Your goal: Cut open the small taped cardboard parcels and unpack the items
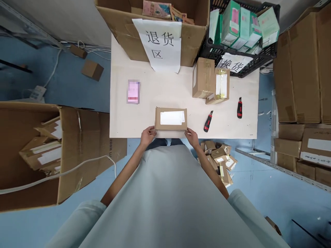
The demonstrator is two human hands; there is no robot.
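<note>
Cardboard parcel (171,119), white-labelled on top, sits near the middle of the near edge of the white table (165,88). The left hand (148,135) has its fingers drawn nearly together on the parcel's near left corner; the right hand (192,137) pinches the near right corner likewise. Right of it lie two red-and-black utility knives (208,121); beyond them stand two taped cartons (204,78), touching.

White cable (26,186), blue floor (248,186)
</note>
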